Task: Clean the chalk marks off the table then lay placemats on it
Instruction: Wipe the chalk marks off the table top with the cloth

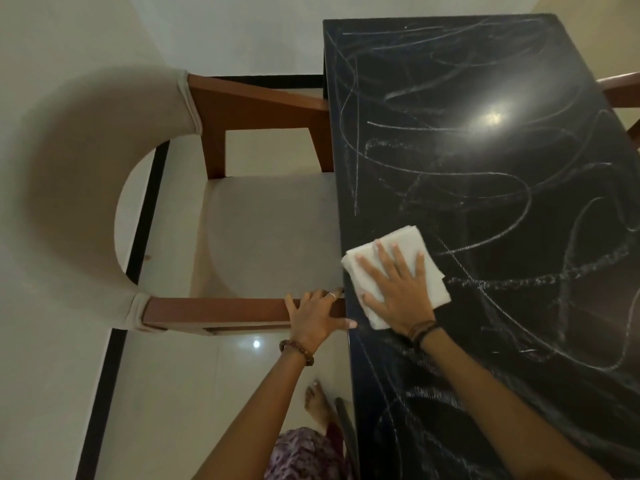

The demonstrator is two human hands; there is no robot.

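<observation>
Flat right-hand grip [398, 292] presses one folded white cloth [412, 244] onto the dark worktop [502, 202], fingers straight and spread.

Left hand [317, 315] rests on a chair's [79, 188] wooden armrest [214, 311], fingers extended, thumb touching the worktop edge. Chalk scribbles [485, 174] cover the surface, too tangled to count; a light glare washes out some. The cloth lies near the worktop's left edge, partly hidden under the palm. A second chair [620, 91] is cut off at right. One bare foot [317, 403] shows on the floor below.
</observation>
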